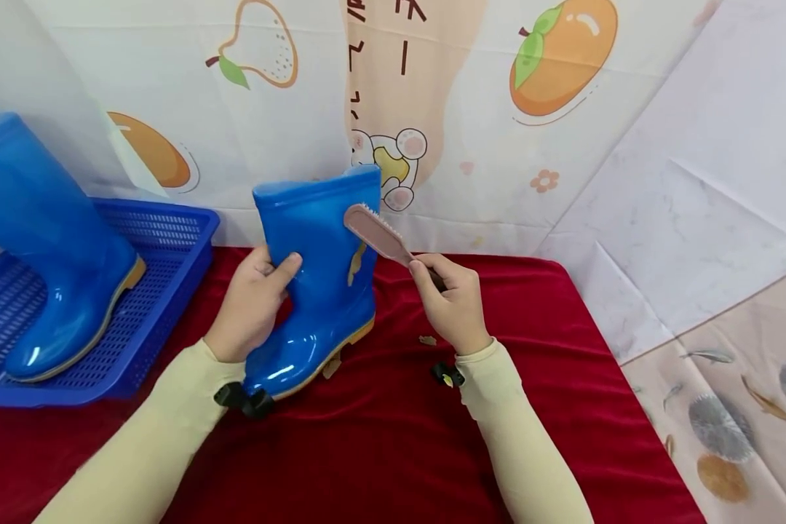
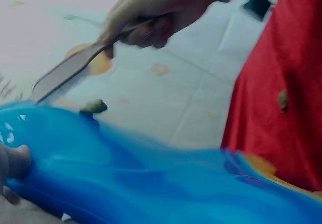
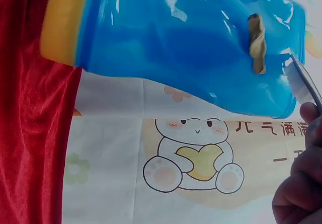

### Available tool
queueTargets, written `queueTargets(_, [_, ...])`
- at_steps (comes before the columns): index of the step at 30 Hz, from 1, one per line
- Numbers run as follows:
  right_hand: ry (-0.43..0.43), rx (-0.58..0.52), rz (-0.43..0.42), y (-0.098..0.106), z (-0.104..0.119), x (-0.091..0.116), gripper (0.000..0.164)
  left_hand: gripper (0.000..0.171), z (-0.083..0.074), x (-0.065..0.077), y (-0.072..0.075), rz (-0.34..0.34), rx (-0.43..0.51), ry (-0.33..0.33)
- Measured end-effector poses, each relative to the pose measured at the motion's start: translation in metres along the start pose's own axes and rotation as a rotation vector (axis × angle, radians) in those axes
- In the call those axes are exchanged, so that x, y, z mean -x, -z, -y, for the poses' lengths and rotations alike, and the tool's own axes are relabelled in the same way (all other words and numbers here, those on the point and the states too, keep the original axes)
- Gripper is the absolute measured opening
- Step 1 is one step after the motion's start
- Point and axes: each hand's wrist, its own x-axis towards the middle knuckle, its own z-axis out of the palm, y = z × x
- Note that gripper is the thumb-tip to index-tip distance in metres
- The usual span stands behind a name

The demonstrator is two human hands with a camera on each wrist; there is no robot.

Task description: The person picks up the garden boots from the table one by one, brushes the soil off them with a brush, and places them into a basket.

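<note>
A glossy blue rain boot (image 1: 317, 255) with a yellow sole stands tilted over the red cloth. My left hand (image 1: 252, 298) grips its shaft at the left side, thumb on the outside. A wavy strip of brown mud (image 3: 257, 44) sticks to the shaft, and another bit clings by the sole. My right hand (image 1: 452, 298) holds a pinkish-brown brush (image 1: 378, 233) by its handle. The bristles of the brush touch the shaft near the top opening, above the mud, as the right wrist view shows.
A second blue boot (image 1: 52, 233) stands in a blue plastic basket (image 1: 203, 236) at the left. Small brown crumbs (image 1: 427, 340) lie on the red cloth (image 1: 380, 451). Behind the table hangs a white curtain (image 1: 471, 131) printed with fruit and a bear.
</note>
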Motion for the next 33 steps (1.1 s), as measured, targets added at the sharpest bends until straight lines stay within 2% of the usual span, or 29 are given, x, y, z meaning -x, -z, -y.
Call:
queueTargets(3, [-0.021, 0.018, 0.046, -0.001, -0.001, 0.001, 0.012, 0.064, 0.004, -0.01, 0.012, 0.045, 0.08, 0.013])
queueTargets(6, [-0.06, 0.062, 0.112, -0.006, -0.001, 0.001, 0.014, 0.066, 0.015, -0.018, 0.025, 0.086, 0.137, 0.025])
queueTargets(10, [-0.114, 0.129, 0.182, -0.013, -0.005, 0.002, 0.016, 0.067, 0.027, -0.024, 0.033, 0.079, 0.136, 0.036])
queueTargets(12, [-0.129, 0.155, 0.2, -0.016, -0.007, 0.003, 0.016, 0.067, 0.031, -0.026, 0.033, 0.072, 0.116, 0.025])
queueTargets(16, [-0.146, 0.189, 0.202, -0.017, -0.01, 0.006, 0.016, 0.068, 0.035, -0.026, 0.03, 0.034, 0.0, 0.012])
queueTargets(19, [-0.161, 0.199, 0.203, -0.018, -0.012, 0.008, 0.016, 0.07, 0.039, -0.023, 0.027, 0.023, -0.102, 0.062])
queueTargets(21, [-0.166, 0.196, 0.207, -0.019, -0.013, 0.009, 0.017, 0.071, 0.041, -0.022, 0.027, 0.036, -0.133, 0.094])
queueTargets(24, [-0.167, 0.184, 0.205, -0.02, -0.015, 0.01, 0.018, 0.071, 0.045, -0.021, 0.025, 0.054, -0.103, 0.121])
queueTargets(28, [-0.167, 0.156, 0.187, -0.021, -0.015, 0.01, 0.017, 0.068, 0.048, -0.023, 0.022, 0.035, -0.043, 0.099])
queueTargets(33, [-0.212, 0.125, 0.213, -0.022, -0.016, 0.013, 0.018, 0.068, 0.051, -0.023, 0.019, 0.043, -0.068, 0.097])
